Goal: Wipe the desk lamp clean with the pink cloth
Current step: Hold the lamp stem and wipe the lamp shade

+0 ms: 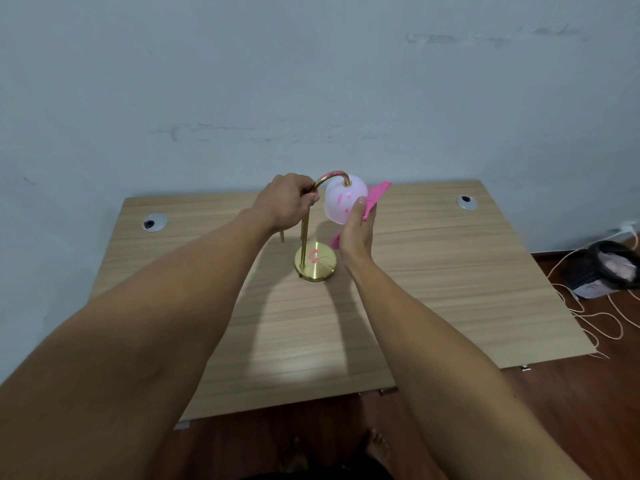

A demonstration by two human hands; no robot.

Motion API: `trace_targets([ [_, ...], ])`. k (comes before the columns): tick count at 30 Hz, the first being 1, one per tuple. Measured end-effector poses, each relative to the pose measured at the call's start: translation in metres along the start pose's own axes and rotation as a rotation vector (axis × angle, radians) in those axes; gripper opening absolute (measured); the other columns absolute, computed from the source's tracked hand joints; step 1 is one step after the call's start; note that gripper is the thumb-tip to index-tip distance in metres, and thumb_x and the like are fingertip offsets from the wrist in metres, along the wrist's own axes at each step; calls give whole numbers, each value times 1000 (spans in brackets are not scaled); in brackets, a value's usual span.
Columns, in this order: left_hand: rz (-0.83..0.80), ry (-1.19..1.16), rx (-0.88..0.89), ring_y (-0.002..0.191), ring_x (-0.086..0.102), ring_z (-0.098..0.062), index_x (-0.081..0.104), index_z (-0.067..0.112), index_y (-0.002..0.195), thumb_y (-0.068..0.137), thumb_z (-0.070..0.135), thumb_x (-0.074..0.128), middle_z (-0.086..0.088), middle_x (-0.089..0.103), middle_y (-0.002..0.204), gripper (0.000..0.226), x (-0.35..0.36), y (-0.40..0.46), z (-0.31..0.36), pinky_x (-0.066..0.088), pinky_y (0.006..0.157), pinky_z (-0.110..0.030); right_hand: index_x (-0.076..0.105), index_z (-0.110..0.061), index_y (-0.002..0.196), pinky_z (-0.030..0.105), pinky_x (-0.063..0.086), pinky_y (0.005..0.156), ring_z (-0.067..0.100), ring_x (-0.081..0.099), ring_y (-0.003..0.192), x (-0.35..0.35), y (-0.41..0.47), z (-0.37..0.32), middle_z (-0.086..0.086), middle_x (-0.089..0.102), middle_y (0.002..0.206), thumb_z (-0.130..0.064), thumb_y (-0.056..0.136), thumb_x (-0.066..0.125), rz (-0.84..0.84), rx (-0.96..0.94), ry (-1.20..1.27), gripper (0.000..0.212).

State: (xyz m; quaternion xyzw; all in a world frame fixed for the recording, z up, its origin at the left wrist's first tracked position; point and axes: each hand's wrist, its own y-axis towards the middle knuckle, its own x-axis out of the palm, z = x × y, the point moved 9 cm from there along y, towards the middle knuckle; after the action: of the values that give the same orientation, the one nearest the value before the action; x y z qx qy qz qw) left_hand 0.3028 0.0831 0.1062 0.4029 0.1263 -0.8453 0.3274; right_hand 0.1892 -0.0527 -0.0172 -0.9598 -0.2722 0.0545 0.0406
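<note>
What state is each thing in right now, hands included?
Desk lamp: upright, pink marks on shade and base.
Pink cloth: held against the shade.
Left hand: closed on the lamp's curved neck.
Right hand: gripping the cloth.
Desk: bears only the lamp.

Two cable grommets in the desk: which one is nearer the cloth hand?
The right grommet, by the desk's far right corner. The right hand holds the cloth on that side; the left grommet lies beyond the left hand.
</note>
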Motion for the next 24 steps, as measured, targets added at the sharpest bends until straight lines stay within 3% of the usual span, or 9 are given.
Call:
trace_targets([
  [2, 6, 5, 4, 82, 65, -33, 69, 14, 84, 92, 29, 58, -9, 71, 79, 20, 0, 0, 1, 56, 80, -49, 4, -36, 165, 61, 24, 125, 21, 23, 157, 0, -38, -43, -5, 13, 174, -65, 105, 32, -3, -241, -191, 72],
  [3, 7, 7, 7, 82, 66, -33, 69, 14, 84, 92, 29, 59, -9, 71, 79, 20, 0, -1, 1, 56, 80, -48, -3, -29, 166, 56, 16, 128, 16, 5, 161, 2, -51, -55, -7, 0, 175, -50, 110, 32, -9, -368, -304, 69],
  [5, 8, 12, 15, 82, 66, -32, 69, 14, 85, 92, 27, 59, -9, 71, 80, 19, -1, -1, 3, 56, 80, -48, -6, -21, 166, 56, 10, 129, 17, -11, 161, 7, -59, -58, -3, -11, 175, -42, 112, 30, -41, -520, -540, 69],
  [9, 6, 25, 39, 82, 64, -34, 69, 9, 86, 94, 23, 59, -13, 70, 80, 19, -1, 0, 6, 55, 79, -48, 6, -17, 167, 55, 7, 129, 29, -6, 161, 13, -59, -42, 4, 0, 175, -46, 109, 27, -62, -700, -1011, 67],
  [13, 4, 29, 42, 80, 63, -33, 69, 8, 86, 95, 25, 60, -13, 69, 79, 22, -1, -1, 7, 53, 76, -46, 15, -15, 166, 58, 8, 128, 31, 5, 161, 6, -67, -35, 4, 9, 175, -45, 107, 31, -100, -895, -1234, 68],
  [19, -8, 27, 53, 79, 63, -31, 70, 13, 84, 95, 25, 61, -8, 69, 76, 19, 0, 3, 6, 49, 72, -39, 23, -9, 164, 55, 14, 129, 35, 13, 160, 17, -52, -53, 9, 19, 173, -41, 106, 42, -189, -1044, -1292, 69],
  [24, -1, 22, 51, 79, 63, -27, 72, 11, 89, 96, 27, 62, -8, 71, 79, 20, 1, 4, 5, 49, 72, -37, 18, -5, 164, 53, 14, 130, 35, 8, 160, 3, -64, -37, 13, 13, 173, -38, 104, 26, -300, -1116, -1338, 68],
])
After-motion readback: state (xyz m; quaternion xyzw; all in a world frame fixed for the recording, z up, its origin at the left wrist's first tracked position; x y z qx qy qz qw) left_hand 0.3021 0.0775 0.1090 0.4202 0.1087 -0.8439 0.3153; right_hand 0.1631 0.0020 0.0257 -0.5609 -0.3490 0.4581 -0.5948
